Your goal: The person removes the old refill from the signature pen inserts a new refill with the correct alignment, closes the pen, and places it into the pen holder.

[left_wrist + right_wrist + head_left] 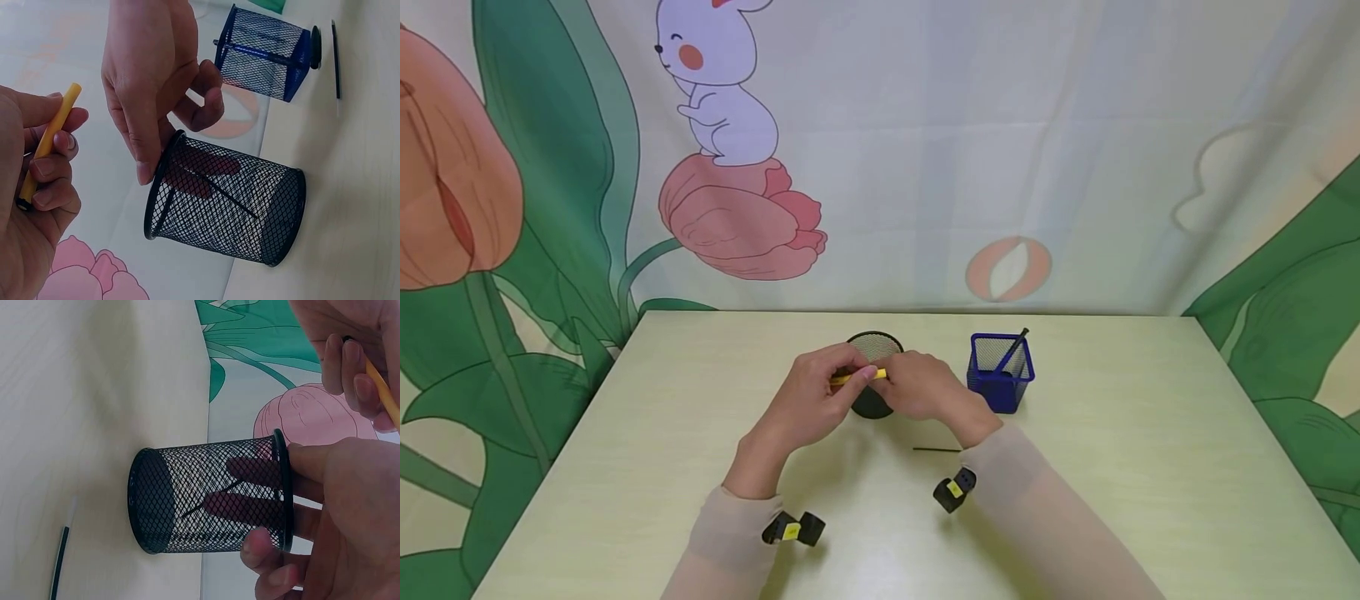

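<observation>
My left hand [812, 397] pinches a short yellow pen-like barrel [55, 134] with a black end, above and beside the round black mesh pen cup [871, 404]. The cup stands upright on the table. Two straight fingers of my right hand [356, 500] reach inside it, seen through the mesh [244, 200]. Its thumb lies at the rim, while the other two fingers bend outside. A thin dark stick [195, 510] slants inside the cup, passing between the two fingers; whether they hold it I cannot tell.
To the right of the cup stands a square blue mesh holder [1000, 396] with a dark pen [1013, 348] leaning in it. A thin black stick with a clear tip [337, 62] lies on the table [647, 433] in front. A printed curtain [925, 125] hangs behind the table.
</observation>
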Motion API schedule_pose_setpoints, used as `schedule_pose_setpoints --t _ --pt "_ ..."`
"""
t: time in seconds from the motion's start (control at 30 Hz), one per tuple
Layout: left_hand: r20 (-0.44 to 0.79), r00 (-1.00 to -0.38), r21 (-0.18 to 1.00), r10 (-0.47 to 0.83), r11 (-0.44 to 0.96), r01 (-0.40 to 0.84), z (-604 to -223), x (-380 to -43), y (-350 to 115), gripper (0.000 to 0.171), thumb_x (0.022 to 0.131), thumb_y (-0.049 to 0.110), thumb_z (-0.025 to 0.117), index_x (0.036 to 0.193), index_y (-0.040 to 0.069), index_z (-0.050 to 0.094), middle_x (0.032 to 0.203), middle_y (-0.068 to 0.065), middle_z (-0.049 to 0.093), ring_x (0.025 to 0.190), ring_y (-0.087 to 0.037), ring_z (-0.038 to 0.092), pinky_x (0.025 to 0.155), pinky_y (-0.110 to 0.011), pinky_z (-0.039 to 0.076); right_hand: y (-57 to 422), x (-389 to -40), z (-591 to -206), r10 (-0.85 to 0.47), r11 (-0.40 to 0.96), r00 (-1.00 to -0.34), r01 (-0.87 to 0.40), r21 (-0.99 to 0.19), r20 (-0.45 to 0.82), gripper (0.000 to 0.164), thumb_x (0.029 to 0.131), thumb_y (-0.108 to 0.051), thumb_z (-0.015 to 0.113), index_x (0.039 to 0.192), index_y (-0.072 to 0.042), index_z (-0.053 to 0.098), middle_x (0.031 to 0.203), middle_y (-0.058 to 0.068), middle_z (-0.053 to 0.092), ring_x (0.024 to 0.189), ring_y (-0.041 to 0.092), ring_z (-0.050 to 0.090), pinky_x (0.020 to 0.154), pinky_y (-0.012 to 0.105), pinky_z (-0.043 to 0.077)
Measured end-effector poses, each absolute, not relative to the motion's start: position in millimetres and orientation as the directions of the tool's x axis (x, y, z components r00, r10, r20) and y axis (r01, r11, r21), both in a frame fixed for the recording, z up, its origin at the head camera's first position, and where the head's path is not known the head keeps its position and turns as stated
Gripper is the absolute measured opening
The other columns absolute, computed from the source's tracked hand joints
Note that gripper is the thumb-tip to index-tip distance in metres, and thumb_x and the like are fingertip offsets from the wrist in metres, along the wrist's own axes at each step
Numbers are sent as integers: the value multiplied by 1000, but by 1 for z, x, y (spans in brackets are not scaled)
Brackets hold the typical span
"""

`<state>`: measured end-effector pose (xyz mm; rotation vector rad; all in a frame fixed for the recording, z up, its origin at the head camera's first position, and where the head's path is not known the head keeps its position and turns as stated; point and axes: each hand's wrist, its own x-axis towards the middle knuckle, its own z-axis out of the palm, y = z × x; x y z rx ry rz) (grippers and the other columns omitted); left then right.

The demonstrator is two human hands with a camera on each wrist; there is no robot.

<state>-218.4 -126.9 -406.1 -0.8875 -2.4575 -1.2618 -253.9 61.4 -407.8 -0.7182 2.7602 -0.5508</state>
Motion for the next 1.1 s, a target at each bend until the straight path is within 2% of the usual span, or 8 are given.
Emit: schedule_pose_setpoints --t 0.17,0.37,0.47,0.7,0.87,1.1 --pt "458 -789 652 411 448 612 -407 -217 -127 13 102 16 68 90 10 70 78 3 56 67 -11 49 62 -24 43 60 -252 -409 -510 800 -850 -412 -437 -132 36 109 -34 52 137 -18 69 66 -3 48 64 15 49 66 33 42" --pt "452 -792 652 411 453 607 -408 -217 -128 14 102 16 67 89 11 69 78 3 56 68 -11 50 62 -24 44 58 -250 -411 -508 794 -852 -408 -451 -123 34 109 -32 53 133 -15 71 64 -3 44 61 14 45 63 31 39" --pt "452 -791 651 412 454 608 -409 -216 -129 13 102 16 67 90 11 69 79 3 57 69 -11 50 63 -24 45 57 -249 -411 -505 796 -855 -408 -447 -119 34 109 -32 54 132 -14 71 65 -3 46 62 14 47 64 31 40" --pt "443 -792 651 420 456 606 -410 -216 -129 14 102 17 67 90 11 69 80 3 58 70 -12 51 64 -24 45 57 -247 -411 -481 805 -872 -400 -439 -86 32 108 -34 56 126 -14 73 78 -1 65 71 16 57 70 33 46" --pt "442 -794 655 418 454 604 -410 -216 -129 12 102 16 67 91 11 70 82 2 59 71 -12 52 65 -24 47 56 -247 -409 -463 802 -885 -393 -449 -51 27 106 -34 60 115 -13 76 79 0 65 68 17 56 65 31 45" --pt "446 -790 657 421 446 608 -411 -216 -130 11 102 16 67 93 10 71 83 2 61 71 -12 53 65 -24 47 56 -247 -409 -397 812 -917 -375 -447 49 19 98 -27 72 109 -13 80 93 2 76 77 18 64 73 35 54"
